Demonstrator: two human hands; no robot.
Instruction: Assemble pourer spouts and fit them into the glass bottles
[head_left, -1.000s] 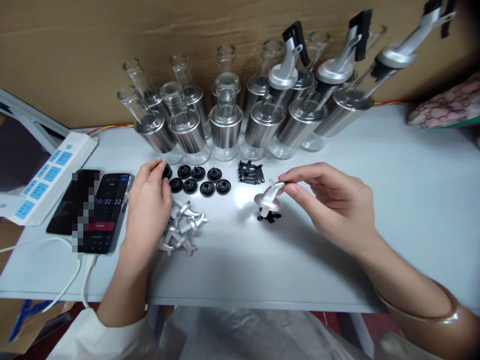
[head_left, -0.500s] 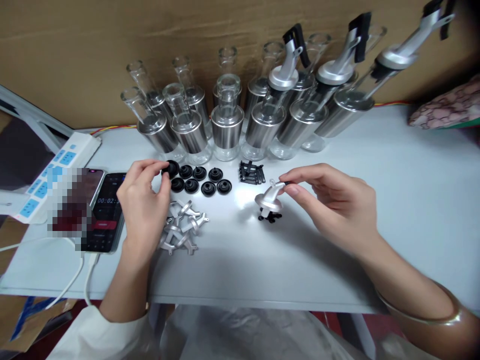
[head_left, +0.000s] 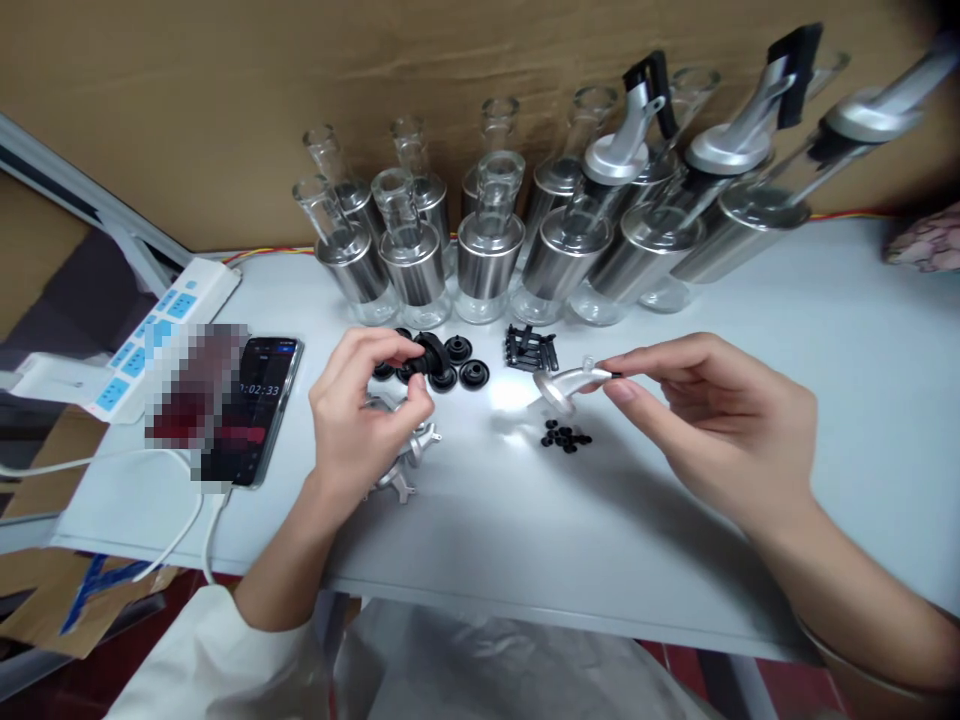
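The left hand (head_left: 367, 410) is closed in a pinch, thumb and fingertips gripping a black rubber stopper (head_left: 431, 352) held just above the table (head_left: 525, 540). Under its palm lies a heap of silver spouts (head_left: 411, 452), partly hidden by the hand. Just beyond the held stopper, the loose black stoppers (head_left: 466, 366) sit in a cluster on the table.

The right hand (head_left: 720, 420) is also closed in a pinch, its thumb and forefinger holding a silver pourer (head_left: 566, 385) by the narrow end, the wide flange pointing towards the left hand. The pourer is off the table, between the two hands. Directly below it lies a small scatter of tiny black rings (head_left: 566, 438), and just behind it a stack of black clips (head_left: 531, 348).

Along the back stands a group of glass bottles (head_left: 487, 240) with steel sleeves; those on the right carry fitted pourers (head_left: 619, 160). Far left, a phone (head_left: 259, 400) lies beside a white power strip (head_left: 150, 335).
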